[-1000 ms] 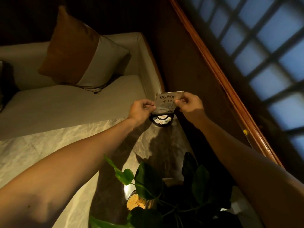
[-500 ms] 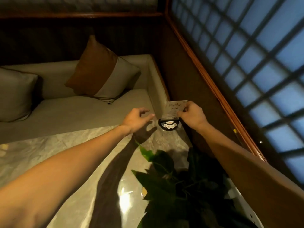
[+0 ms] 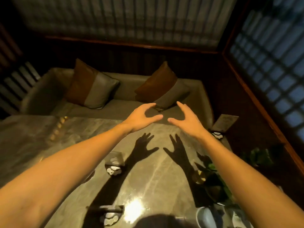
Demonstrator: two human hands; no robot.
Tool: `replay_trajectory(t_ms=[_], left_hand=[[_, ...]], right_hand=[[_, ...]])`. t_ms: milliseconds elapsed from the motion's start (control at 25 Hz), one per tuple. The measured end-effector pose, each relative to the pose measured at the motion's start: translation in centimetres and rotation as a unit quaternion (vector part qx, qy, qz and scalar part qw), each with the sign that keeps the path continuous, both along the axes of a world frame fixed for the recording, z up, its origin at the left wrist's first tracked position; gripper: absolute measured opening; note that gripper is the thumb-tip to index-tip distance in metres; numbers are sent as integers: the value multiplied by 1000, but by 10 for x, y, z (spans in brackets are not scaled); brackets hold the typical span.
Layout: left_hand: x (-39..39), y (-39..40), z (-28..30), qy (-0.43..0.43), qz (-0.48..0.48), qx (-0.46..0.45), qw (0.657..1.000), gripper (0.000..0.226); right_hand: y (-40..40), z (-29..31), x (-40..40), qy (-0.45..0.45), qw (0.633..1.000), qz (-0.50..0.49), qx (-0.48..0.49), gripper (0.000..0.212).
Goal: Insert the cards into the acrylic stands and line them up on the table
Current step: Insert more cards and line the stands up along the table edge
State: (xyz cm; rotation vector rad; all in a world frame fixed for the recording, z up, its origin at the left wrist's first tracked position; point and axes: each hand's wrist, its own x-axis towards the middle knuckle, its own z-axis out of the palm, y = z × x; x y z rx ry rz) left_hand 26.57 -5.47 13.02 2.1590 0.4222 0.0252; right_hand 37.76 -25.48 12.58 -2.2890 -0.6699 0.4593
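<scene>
Both my hands hover above the marble table (image 3: 156,175), fingers spread and holding nothing. My left hand (image 3: 142,117) and my right hand (image 3: 187,120) are side by side, thumbs pointing at each other. A card in an acrylic stand (image 3: 224,123) stands at the table's far right corner, to the right of my right hand, on a dark round base (image 3: 218,135). A second stand (image 3: 115,159) sits left of centre under my left forearm. A third stand (image 3: 110,213) is at the near edge, blurred.
A grey sofa (image 3: 128,106) with two brown-and-grey cushions runs along the far side of the table. A potted plant (image 3: 212,180) stands on the table's right side, with a pale cup (image 3: 205,218) near it. A wooden lattice window fills the right wall.
My right hand has let go of the card stand at the far right corner. Both hands have pulled back to the left and opened. The view has swung up and left.
</scene>
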Motion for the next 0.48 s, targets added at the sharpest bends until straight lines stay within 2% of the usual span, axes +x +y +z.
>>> replay_trajectory(t_ms=[200, 480], left_hand=[[-109, 45, -23, -18, 69, -9, 997, 88], [-188, 75, -97, 17, 128, -48, 990, 92]], right_hand=[[68, -32, -95, 21, 997, 71, 8, 104], [110, -96, -178, 53, 993, 104, -9, 110]])
